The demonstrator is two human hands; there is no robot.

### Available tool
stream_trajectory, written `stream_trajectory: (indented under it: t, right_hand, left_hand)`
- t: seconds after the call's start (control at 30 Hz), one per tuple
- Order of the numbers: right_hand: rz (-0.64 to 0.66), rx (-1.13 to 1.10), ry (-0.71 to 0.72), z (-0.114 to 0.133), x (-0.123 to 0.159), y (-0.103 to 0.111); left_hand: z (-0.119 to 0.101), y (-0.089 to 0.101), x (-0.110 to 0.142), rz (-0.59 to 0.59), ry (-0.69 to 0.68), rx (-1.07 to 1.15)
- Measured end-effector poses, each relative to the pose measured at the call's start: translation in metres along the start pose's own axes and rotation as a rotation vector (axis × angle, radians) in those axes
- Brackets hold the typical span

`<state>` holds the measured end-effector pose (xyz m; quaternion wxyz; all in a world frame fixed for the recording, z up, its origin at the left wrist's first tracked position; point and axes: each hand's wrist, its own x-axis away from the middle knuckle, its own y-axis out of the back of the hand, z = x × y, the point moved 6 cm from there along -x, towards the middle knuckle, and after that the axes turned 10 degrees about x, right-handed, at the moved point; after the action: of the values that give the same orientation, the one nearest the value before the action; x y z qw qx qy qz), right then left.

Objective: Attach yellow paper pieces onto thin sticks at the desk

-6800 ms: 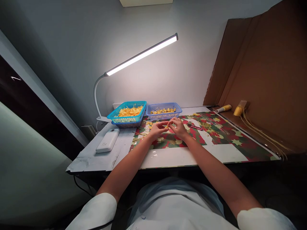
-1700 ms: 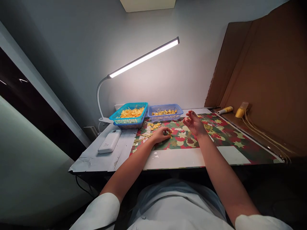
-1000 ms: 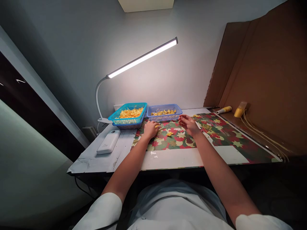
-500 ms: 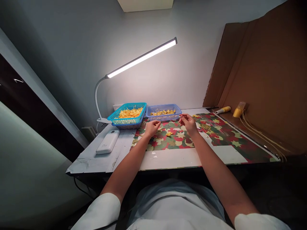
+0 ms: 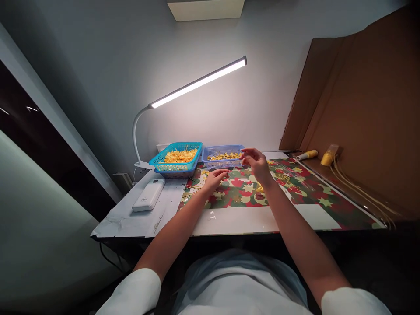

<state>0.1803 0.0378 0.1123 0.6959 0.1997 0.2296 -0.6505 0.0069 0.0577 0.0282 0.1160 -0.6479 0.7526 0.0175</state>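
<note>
The person wears a white top (image 5: 243, 297) with 2 short, loose sleeves. The left sleeve (image 5: 138, 288) and right sleeve (image 5: 349, 302) are plain, each ending near the elbow in a rounded edge. At the front, the cloth falls in soft curved folds, white in the middle and grey-blue along the border. Both forearms are bare and slim, as are the left hand (image 5: 215, 179) and right hand (image 5: 257, 165).

2 hands (image 5: 215, 181) | 3 baskets (image 5: 173, 166) | 1 lamp (image 5: 198, 84) | 1 white device (image 5: 148, 197)
</note>
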Motion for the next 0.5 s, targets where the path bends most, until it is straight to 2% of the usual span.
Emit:
stream_trajectory:
  t: [0.1, 0.23, 0.37, 0.5]
  right_hand:
    - [0.127, 0.014, -0.030, -0.004, 0.000, -0.026]
    - [0.232, 0.037, -0.080, -0.032, 0.009, -0.046]
    - [0.198, 0.196, -0.150, -0.064, 0.022, -0.043]
    - [0.111, 0.311, -0.174, -0.073, 0.026, -0.032]
  left_hand:
    - [0.001, -0.001, 0.000, 0.006, 0.002, 0.035]
    - [0.002, 0.002, -0.003, 0.015, -0.034, 0.082]
    - [0.004, 0.008, -0.009, -0.013, -0.078, 0.110]
    - [0.002, 0.012, -0.011, -0.031, -0.122, 0.107]
